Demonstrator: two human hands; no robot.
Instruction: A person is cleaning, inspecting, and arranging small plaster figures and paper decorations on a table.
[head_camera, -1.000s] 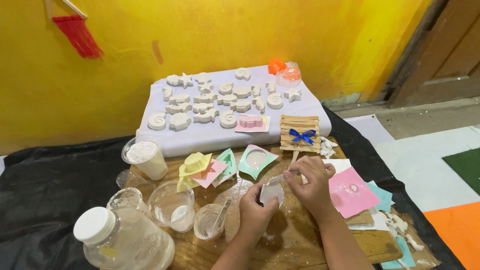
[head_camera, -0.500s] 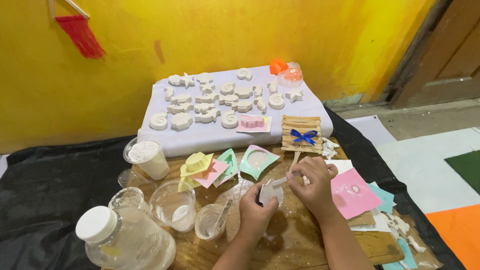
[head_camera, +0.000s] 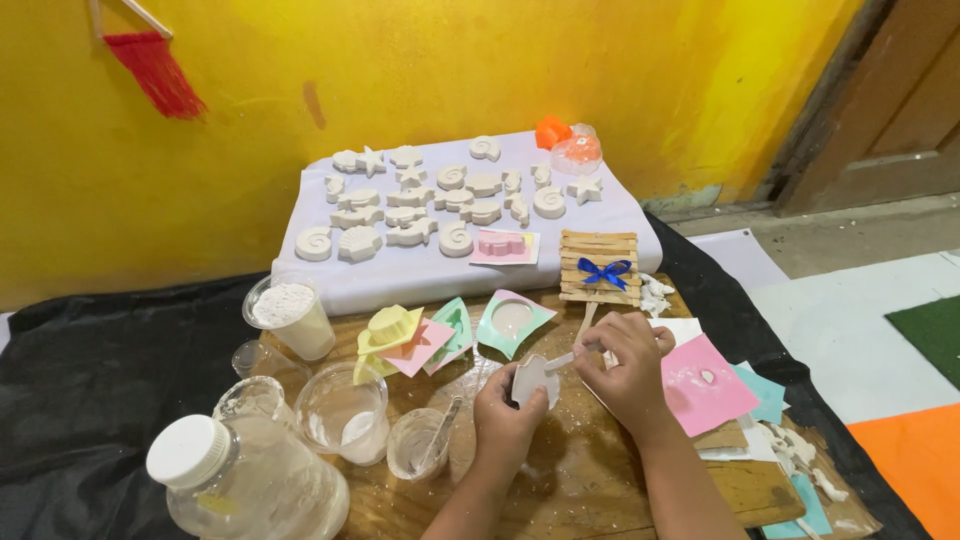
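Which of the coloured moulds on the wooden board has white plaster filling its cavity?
The teal mould, just beyond the left hand: its round cavity shows white. The yellow mould is domed side up, and the pink mould looks nearly unfilled.

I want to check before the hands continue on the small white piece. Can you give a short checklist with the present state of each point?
1. Left hand holds the white plaster piece securely: ok.
2. Right hand grips the thin stick, tip at the piece: ok.
3. Piece held over the wooden board, not past its edge: ok.
4. Teal mould lies apart from both hands: ok.
5. Small cup with stirrer stands upright near the left wrist: ok.
6. Piece free of cracks: cannot tell, too small.
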